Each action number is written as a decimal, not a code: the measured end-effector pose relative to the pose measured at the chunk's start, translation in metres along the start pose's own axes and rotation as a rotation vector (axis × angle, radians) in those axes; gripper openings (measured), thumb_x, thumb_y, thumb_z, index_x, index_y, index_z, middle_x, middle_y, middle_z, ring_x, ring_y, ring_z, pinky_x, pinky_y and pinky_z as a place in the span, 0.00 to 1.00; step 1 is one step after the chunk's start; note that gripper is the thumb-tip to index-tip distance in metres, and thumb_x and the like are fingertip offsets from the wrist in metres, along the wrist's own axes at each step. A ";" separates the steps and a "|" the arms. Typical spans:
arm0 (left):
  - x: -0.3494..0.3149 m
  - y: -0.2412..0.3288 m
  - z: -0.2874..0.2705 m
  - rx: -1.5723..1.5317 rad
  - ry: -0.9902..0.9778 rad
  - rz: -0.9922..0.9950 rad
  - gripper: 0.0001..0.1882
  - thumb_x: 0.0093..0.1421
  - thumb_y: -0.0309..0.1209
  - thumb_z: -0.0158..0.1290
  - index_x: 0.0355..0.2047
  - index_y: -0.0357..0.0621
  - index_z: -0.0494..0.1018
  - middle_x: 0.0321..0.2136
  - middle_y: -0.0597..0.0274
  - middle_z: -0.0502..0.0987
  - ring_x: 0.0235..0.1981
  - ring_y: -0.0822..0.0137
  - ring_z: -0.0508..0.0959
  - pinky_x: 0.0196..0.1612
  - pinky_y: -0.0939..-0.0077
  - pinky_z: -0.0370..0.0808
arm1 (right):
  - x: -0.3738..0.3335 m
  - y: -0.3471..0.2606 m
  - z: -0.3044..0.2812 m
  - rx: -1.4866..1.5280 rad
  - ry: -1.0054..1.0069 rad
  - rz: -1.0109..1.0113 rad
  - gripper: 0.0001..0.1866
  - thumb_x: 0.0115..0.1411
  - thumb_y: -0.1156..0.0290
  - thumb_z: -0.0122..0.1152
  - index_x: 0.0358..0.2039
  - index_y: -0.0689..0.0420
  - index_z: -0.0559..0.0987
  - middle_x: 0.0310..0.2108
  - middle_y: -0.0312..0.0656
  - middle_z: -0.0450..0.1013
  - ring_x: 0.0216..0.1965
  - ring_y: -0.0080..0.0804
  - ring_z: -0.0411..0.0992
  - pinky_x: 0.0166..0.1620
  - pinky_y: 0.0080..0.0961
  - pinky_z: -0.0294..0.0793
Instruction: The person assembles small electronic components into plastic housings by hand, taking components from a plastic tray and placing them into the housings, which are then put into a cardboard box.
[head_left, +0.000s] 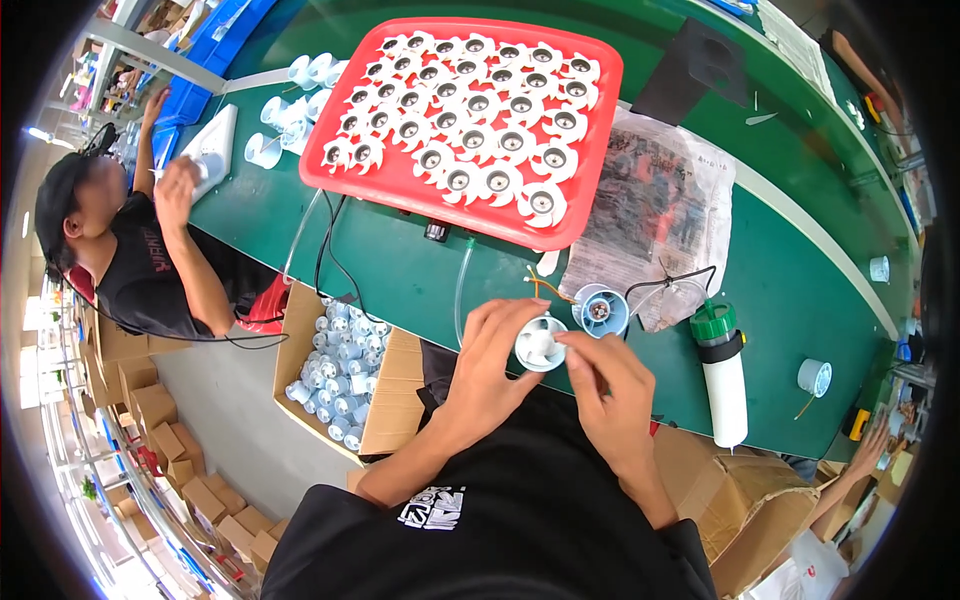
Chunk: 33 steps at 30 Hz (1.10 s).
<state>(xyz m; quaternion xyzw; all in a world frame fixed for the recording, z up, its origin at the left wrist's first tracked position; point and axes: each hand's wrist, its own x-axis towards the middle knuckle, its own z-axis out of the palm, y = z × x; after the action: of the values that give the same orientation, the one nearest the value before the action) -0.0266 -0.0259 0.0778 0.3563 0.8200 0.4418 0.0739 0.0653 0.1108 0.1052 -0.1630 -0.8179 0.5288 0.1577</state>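
Note:
My left hand (487, 357) grips a small fan (540, 345), a pale blue round housing with a white bladed wheel inside, fingers and thumb around its rim. Against the right side of the same fan, the curled fingers of my right hand (612, 388) press at its edge. Just beyond stands another pale blue housing (601, 311), with a metal-centred part inside and thin wires beside it. Ahead, a red tray (440, 197) carries rows of white fan wheels (478, 104) with dark ring centres.
A white cartridge with a green cap (724, 370) lies at right, near a loose housing (814, 377). Newspaper (650, 215) covers part of the green bench (390, 250). Below left, a cardboard box (400, 400) holds many housings. A co-worker (150, 250) sits at left.

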 end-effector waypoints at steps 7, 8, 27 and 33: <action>-0.003 -0.002 -0.008 -0.066 -0.037 -0.039 0.38 0.40 0.16 0.63 0.55 0.43 0.68 0.51 0.54 0.72 0.53 0.49 0.68 0.56 0.60 0.68 | 0.010 -0.001 0.008 -0.251 -0.110 -0.182 0.12 0.54 0.74 0.66 0.41 0.52 0.83 0.21 0.38 0.66 0.20 0.35 0.69 0.24 0.30 0.69; -0.003 -0.002 -0.010 -0.090 -0.058 -0.025 0.37 0.41 0.17 0.63 0.55 0.43 0.69 0.51 0.54 0.72 0.53 0.49 0.68 0.56 0.60 0.68 | 0.010 0.001 0.009 -0.316 -0.065 -0.184 0.12 0.53 0.73 0.67 0.40 0.52 0.83 0.20 0.38 0.65 0.20 0.35 0.68 0.23 0.30 0.69; -0.012 -0.024 -0.015 -0.204 0.081 0.035 0.23 0.46 0.26 0.70 0.42 0.44 0.73 0.50 0.55 0.75 0.50 0.54 0.73 0.52 0.64 0.70 | -0.010 0.023 -0.003 -0.148 0.149 -0.247 0.20 0.61 0.76 0.49 0.11 0.62 0.64 0.12 0.43 0.57 0.12 0.37 0.56 0.18 0.33 0.50; 0.007 -0.073 -0.085 -0.130 0.530 -0.157 0.26 0.47 0.30 0.69 0.46 0.44 0.72 0.46 0.54 0.75 0.49 0.59 0.75 0.53 0.67 0.71 | -0.065 0.084 -0.003 -0.338 0.470 -0.092 0.29 0.70 0.66 0.42 0.10 0.63 0.66 0.09 0.41 0.60 0.12 0.32 0.58 0.19 0.33 0.51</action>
<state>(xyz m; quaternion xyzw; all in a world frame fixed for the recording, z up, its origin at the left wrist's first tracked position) -0.1068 -0.1040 0.0730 0.1582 0.8058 0.5642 -0.0861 0.1329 0.1174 0.0241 -0.2676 -0.8419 0.3251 0.3375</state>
